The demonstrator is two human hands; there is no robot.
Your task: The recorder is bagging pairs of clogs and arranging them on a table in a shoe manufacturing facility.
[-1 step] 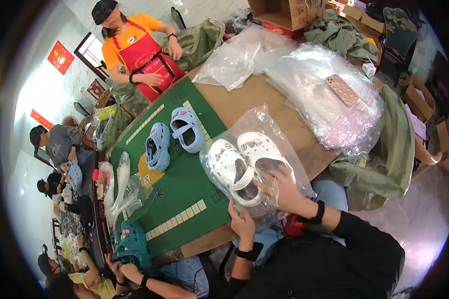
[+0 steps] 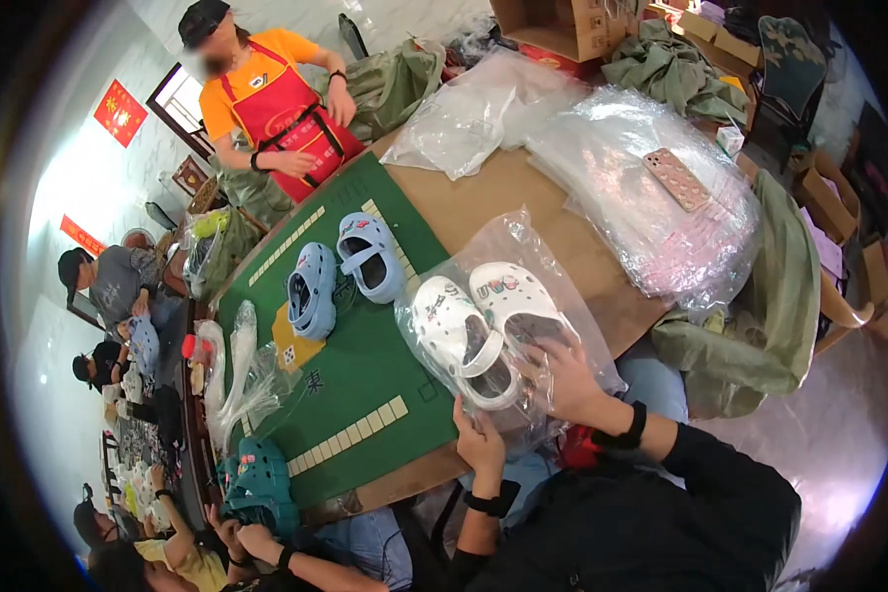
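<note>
Green mat (image 2: 380, 365) on a brown table (image 2: 622, 306), my left hand (image 2: 480, 446) pinching a clear bag (image 2: 511, 237), white clogs (image 2: 442, 318) inside, my right hand (image 2: 565, 380) at their heels, its grip unclear.

- Clear plastic bag (image 2: 553, 264): loose, creased and shiny, around both white clogs, over the right edge of the green mat (image 2: 365, 380) and the brown tabletop (image 2: 503, 197).
- Left white clog (image 2: 440, 314): perforated, small charms on top, toe pointing far and left, strap across its opening.
- Right white clog (image 2: 508, 288): just beside it, colourful charms, toe far, heel near.
</note>
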